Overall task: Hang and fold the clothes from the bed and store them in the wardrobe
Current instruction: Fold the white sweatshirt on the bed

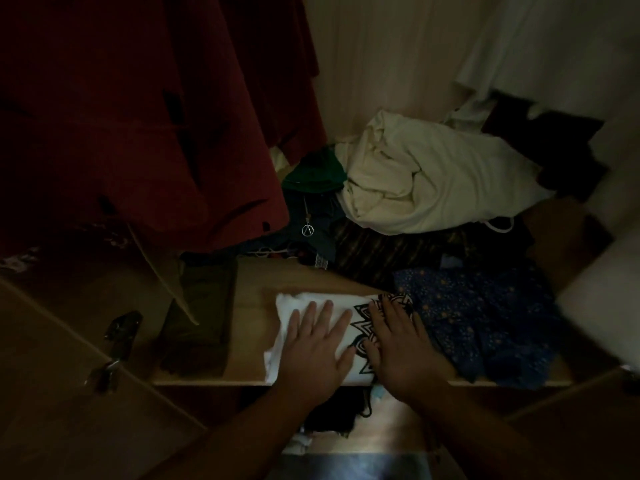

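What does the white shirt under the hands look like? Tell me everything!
The white T-shirt is folded into a rectangle of soft-looking cloth with a black pointed print. It lies flat at the front of the wooden shelf. The left hand and right hand press on it, fingers straight. Blue flowered cloth touches its right side.

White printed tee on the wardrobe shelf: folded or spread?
Folded. The white tee lies as a compact rectangle at the front edge of the shelf, with the left hand and right hand flat on top.
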Demonstrator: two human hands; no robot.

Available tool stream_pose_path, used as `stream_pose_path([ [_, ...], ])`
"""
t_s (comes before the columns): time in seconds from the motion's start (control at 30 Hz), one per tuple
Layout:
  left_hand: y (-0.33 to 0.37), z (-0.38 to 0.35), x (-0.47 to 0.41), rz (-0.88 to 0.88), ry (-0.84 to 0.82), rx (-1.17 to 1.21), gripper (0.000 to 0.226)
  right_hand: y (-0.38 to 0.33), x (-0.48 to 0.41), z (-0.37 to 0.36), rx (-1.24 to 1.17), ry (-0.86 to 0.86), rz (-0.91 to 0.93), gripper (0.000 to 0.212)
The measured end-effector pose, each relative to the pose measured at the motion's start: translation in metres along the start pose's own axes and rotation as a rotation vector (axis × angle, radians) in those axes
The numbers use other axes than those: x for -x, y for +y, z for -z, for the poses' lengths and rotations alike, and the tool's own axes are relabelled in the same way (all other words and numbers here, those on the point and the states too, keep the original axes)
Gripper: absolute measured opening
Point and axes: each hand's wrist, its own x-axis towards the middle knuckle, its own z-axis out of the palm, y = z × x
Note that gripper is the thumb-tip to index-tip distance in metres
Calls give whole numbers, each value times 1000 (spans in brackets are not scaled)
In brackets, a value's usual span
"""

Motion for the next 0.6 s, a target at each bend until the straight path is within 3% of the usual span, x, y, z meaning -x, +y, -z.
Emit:
stream_pose_path([
  [0.23, -5, 2, -22, 10, -35, 27, 62, 3, -24, 3, -43, -30, 25, 68],
  [0.4, -2, 7, -22, 25, -112, 12, 64, 8, -29, 13, -109, -91, 51, 99],
  [0.53, 10, 35, -21, 15, -177, -5, 68, 7, -3, 35, -194, -20, 12, 65],
  [0.6, 25, 53, -10, 12, -163, 58, 77, 8, 31, 48, -191, 31, -49, 62],
])
